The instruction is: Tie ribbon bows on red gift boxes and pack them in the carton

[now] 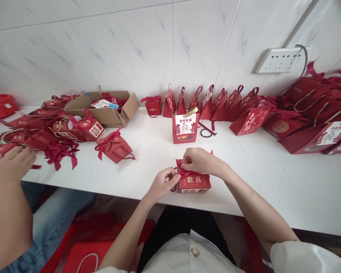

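Observation:
A small red gift box (pixel 194 184) with pale characters on its side lies near the table's front edge. Across its top runs a red ribbon (pixel 184 172). My right hand (pixel 201 161) is above the box, its curled fingers pinching the ribbon. At the box's left end, my left hand (pixel 163 184) closes thumb and forefinger on the ribbon, close to a dark red cord handle (pixel 174 186). The exact grip of both hands is partly hidden by the fingers. Just behind stands a red box (pixel 185 129) with a printed picture and a gold ribbon loop.
Triangular red boxes (pixel 213 104) stand in a row along the wall. More are piled at right (pixel 307 110). Leftward are a tied red box (pixel 115 146), an open cardboard carton (pixel 99 112) and a ribbon bundle (pixel 61 151). A co-worker's hand (pixel 11 163) is at far left.

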`<state>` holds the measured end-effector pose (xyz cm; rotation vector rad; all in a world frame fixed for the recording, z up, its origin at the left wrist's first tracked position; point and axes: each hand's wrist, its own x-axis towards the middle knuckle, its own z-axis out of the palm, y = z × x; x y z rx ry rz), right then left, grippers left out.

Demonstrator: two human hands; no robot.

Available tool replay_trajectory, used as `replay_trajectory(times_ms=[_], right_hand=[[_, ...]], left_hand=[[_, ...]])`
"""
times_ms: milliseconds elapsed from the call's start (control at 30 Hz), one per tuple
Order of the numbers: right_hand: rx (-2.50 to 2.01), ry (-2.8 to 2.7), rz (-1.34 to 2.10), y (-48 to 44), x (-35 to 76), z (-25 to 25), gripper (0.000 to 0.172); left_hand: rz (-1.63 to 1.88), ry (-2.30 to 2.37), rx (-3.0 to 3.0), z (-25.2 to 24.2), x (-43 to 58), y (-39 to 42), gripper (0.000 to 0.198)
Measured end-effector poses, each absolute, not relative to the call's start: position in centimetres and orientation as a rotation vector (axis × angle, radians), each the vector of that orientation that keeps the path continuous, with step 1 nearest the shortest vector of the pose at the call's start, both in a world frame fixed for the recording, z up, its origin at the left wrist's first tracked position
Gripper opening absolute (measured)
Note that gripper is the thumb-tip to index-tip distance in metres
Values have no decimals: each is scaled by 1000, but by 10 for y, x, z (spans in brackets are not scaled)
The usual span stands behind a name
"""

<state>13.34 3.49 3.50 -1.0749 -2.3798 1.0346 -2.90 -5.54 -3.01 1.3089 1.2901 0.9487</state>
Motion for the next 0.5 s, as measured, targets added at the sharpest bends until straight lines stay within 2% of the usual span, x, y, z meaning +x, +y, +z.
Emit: replay_trajectory(times_ms=[100,200,233,367,500], right_hand=[[-1133,-2313,999,37,136,36,21],[-1141,-2240,1011,40,138,33,21],[-1122,-2214,1018,41,139,32,20],[-1167,-2138,1045,43,141,26,15],[-1252,-2193,1053,47,139,18,8]], left_hand=[[919,1297,1357,-30,-29,-55,31],[982,1384,1618,-24,-29,-54,14],[1008,1409,1754,-20,-28,-53,15],[984,1359,2250,-6,-22,-52,40],[945,1319,2410,-8,-22,-50,40]])
